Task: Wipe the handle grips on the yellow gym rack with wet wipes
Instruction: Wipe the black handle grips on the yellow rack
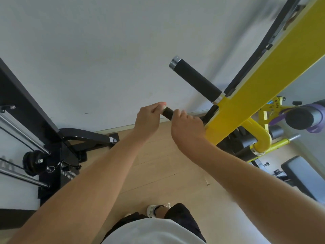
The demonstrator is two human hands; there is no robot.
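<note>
The yellow gym rack [260, 80] slants from the upper right down to the middle. Two black foam handle grips stick out of it to the left. The upper grip [197, 79] is free, with a silver end cap. My right hand [188, 125] is wrapped around the lower grip [168, 113], close to the yellow beam. My left hand [149, 118] is closed at that grip's silver tip, thumb and fingers pinched on the end. No wet wipe shows; the hands may hide it.
A black cable machine [52, 147] with steel rods and a pulley stands at the left on a wooden floor [168, 166]. At the right are black roller pads, a purple band [299, 117] and a black bench pad [302, 176]. A white wall lies behind.
</note>
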